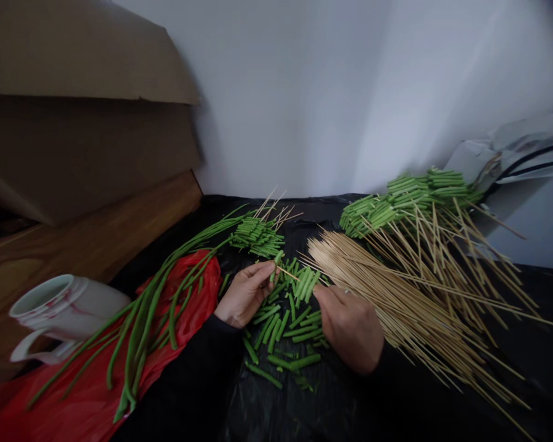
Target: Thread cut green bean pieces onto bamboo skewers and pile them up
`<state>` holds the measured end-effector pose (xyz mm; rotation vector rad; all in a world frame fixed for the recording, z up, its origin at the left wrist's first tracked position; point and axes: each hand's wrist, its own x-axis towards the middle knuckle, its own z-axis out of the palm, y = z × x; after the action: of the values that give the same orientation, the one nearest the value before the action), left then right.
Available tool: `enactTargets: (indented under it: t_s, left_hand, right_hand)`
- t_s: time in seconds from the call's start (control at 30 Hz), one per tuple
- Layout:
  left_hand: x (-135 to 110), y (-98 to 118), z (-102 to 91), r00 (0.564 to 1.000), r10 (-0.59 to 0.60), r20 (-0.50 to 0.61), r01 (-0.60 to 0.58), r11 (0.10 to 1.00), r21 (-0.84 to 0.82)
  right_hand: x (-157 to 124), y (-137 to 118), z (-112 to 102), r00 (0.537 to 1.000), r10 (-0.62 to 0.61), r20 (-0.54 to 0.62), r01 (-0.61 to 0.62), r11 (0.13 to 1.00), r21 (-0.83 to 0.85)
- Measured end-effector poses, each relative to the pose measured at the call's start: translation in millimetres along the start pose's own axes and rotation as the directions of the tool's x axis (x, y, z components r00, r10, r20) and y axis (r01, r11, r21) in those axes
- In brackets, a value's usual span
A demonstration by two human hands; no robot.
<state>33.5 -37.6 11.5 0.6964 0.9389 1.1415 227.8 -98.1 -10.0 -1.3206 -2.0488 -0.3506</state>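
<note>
My left hand (247,291) pinches a short piece of green bean (277,265) at the tip of a thin wooden skewer (287,272). In my right hand (350,325) is that skewer, gripped close behind several cut bean pieces (308,283) threaded side by side across it. Beneath both hands, loose cut bean pieces (276,328) lie scattered on a black plastic sheet (267,411). Just beyond my left hand sits a small pile of filled bean skewers (258,236). A large bundle of bare skewers (396,294) lies right of my right hand.
Long uncut beans (141,319) lie over a red plastic bag (184,313) at left, beside a white mug (69,313) tipped on its side. A cardboard box (87,123) stands behind. Stacked bean skewers (405,199) sit at back right, against the pale wall (295,110).
</note>
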Motion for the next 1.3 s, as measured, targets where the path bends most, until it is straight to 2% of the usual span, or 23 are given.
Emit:
enactTargets:
  t_s: [0.43,0.7,0.83,0.93,1.0,1.07,1.13,1.23,1.3]
  left_hand:
    - [-7.7,-4.1,10.9,0.993,-0.018,0.120,0.003,0.993,0.121]
    - [-11.5,-13.5,16.9,0.994,-0.069,0.085,0.054,0.986,0.159]
    - [-10.7,-14.8,16.8,0.995,-0.033,0.091,0.015,0.982,0.186]
    - [-9.1,-7.0,11.9,0.992,0.058,0.112,-0.086,0.960,0.268]
    - [-6.7,0.6,6.0,0.982,0.172,0.081,-0.190,0.912,0.365]
    - [-3.2,7.2,-1.3,0.952,0.305,0.024,-0.279,0.833,0.478]
    - [0.7,10.5,-8.1,0.923,0.384,0.012,-0.315,0.738,0.597]
    - [4.2,8.6,-14.8,0.907,0.409,0.098,-0.330,0.547,0.769]
    - [4.1,4.8,-16.3,0.890,0.418,0.183,-0.345,0.354,0.869]
  right_hand:
    - [0.0,-2.5,2.5,1.000,-0.007,-0.014,0.008,0.999,0.032]
    - [0.9,-6.3,4.2,1.000,-0.007,-0.009,0.007,0.999,0.034]
    - [1.8,-4.2,2.9,1.000,-0.012,-0.006,0.012,1.000,0.020]
    - [3.5,2.9,0.8,0.999,-0.015,-0.051,0.014,1.000,-0.016]
    - [4.5,8.4,-0.3,0.996,0.003,-0.085,-0.007,0.999,-0.044]
    - [5.1,12.5,-0.7,0.995,0.022,-0.098,-0.028,0.998,-0.057]
    - [4.8,14.3,-0.5,0.995,0.020,-0.095,-0.026,0.997,-0.067]
    - [3.6,13.7,0.4,0.997,0.005,-0.073,-0.011,0.997,-0.080]
    - [3.1,12.6,0.9,0.998,0.002,-0.065,-0.007,0.997,-0.076]
